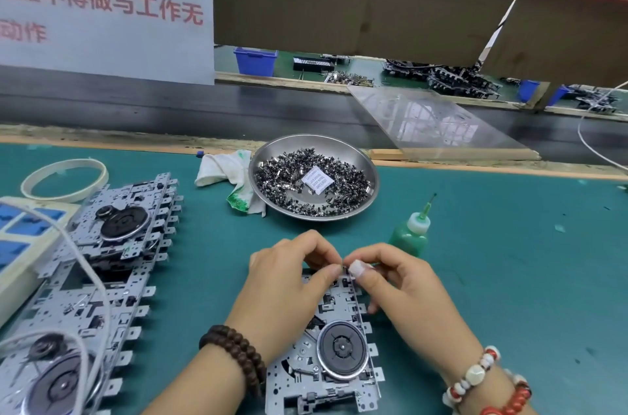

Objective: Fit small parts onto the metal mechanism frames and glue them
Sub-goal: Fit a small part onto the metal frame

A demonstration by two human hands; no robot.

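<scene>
The metal frame I'm working lies on the green counter right below me, its long axis running away from me, the black flywheel at the near end and the far edge up under my fingertips. That far edge is where the small part goes. I judge there's a part pinched there, but it's too tiny and too covered for me to be sure.

My left hand comes in from the left with its fingers curled, tips pressed together on the frame's top edge. My right hand meets it from the right, fingers curled too, the taped thumb tip touching the same spot. Both hands are about equally close; the fit point sits between them.

Just beyond my right hand stands the green glue bottle, nozzle pointing up and away, so the right is the nearer hand for gluing. Farther out is the steel dish of loose parts, a rag beside it, and a stack of frames to my left.
</scene>
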